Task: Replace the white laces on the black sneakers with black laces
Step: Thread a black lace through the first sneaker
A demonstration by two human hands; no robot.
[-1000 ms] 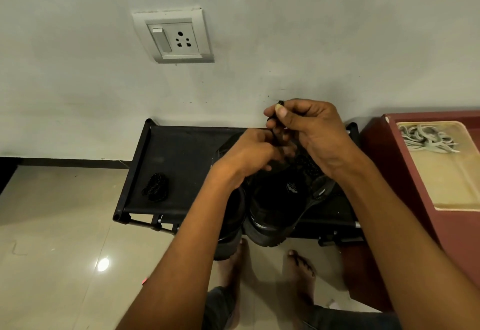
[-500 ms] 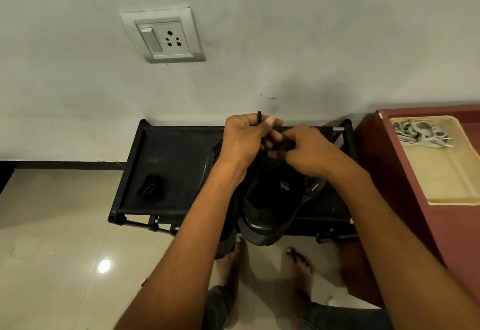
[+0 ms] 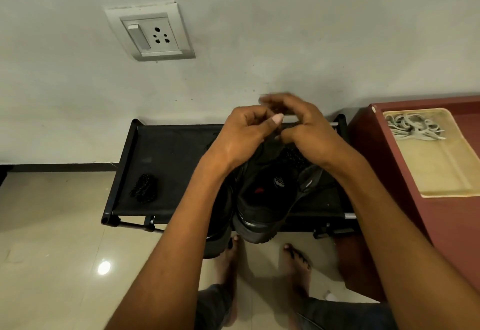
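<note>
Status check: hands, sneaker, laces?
Both hands, left hand and right hand, over sneaker; grip unclear. Spare black lace on rack. White laces in tray.

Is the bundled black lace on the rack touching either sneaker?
Apart. The head view shows bare rack fabric between the black lace bundle and the sneakers.

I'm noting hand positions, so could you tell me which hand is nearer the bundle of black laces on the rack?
Left. The left hand is right of the bundle; the right hand lies farther right.
</note>
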